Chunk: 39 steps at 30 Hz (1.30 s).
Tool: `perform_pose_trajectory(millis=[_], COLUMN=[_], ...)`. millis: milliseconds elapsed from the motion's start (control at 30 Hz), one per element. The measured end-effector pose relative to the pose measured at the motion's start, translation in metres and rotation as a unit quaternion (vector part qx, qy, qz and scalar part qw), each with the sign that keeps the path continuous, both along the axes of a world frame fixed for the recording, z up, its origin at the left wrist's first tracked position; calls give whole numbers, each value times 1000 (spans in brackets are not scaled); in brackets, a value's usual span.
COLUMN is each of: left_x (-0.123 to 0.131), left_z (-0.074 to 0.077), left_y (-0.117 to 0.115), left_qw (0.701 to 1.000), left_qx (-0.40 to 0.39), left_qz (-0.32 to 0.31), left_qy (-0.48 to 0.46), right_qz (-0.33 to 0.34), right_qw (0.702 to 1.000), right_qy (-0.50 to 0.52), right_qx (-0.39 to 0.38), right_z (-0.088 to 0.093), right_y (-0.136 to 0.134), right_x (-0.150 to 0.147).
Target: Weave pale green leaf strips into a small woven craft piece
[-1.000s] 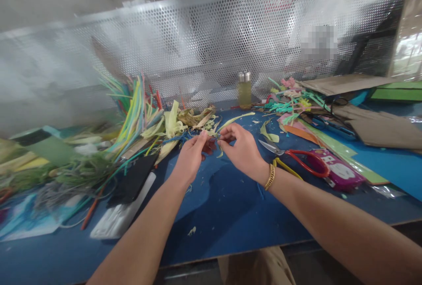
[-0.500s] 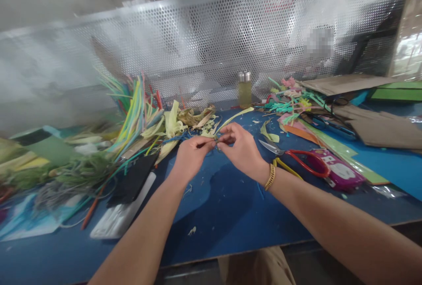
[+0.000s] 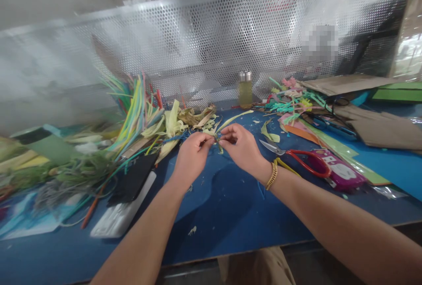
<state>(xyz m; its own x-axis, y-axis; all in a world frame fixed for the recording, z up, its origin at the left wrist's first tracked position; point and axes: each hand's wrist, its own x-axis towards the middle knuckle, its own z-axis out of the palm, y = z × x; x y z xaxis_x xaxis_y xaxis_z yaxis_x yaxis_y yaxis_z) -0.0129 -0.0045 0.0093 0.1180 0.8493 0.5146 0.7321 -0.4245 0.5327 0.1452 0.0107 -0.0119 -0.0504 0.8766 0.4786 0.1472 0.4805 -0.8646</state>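
Note:
Over the middle of the blue table, my left hand (image 3: 194,155) pinches the lower end of a narrow pale-green corn husk strip (image 3: 234,118). Close beside it, my right hand (image 3: 243,149) has thumb and fingers bent around the same strip, whose long free end slants up to the right. A small bit of husk hangs between the fingertips; its exact shape is too small to make out. Just right of my right hand lies a curled husk piece (image 3: 270,132). Scissors (image 3: 308,162) with red handles rest further right, blades toward my hand.
A heap of dried husks (image 3: 173,120) and a bundle of coloured stems (image 3: 133,109) stand left. A black phone-like slab (image 3: 133,181) lies nearer. Behind are a lidded bottle (image 3: 245,93) and a perforated metal screen (image 3: 211,43). Purple packet (image 3: 343,173) and cardboard (image 3: 389,129) lie right.
My fingertips have drawn slightly apart around the strip, and my left hand has tilted up a little. More of the small husk bit shows below the fingers.

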Motion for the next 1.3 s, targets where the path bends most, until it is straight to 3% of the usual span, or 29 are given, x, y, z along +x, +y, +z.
perform_pose_trajectory(millis=[300,467,633,767,900,1100,1300], left_x=[0,3,6,5,2,3,6], left_z=[4,4,6,5,2,-1,0], left_y=[0,-2,-4,-3,-1,-1,-3], left_qw=[999,997,995,986,980,959,942], left_qx=[-29,-39,-63,-109,-130,-147,-189], left_qz=[27,31,7,-24,-24,-25,-36], left_qy=[-35,-63,-75,-122,-148,-240,-274], right_qz=[-21,7,-27,-32,-45,-11,-17], right_qw=[1000,997,982,980,983,996,998], right_qy=[-7,-75,-158,-175,-164,-84,-59], right_qx=[-1,31,96,94,69,11,6], right_z=[0,1,4,7,7,3,0], right_y=[2,0,-5,-6,-6,0,3], right_x=[0,2,4,5,5,4,4])
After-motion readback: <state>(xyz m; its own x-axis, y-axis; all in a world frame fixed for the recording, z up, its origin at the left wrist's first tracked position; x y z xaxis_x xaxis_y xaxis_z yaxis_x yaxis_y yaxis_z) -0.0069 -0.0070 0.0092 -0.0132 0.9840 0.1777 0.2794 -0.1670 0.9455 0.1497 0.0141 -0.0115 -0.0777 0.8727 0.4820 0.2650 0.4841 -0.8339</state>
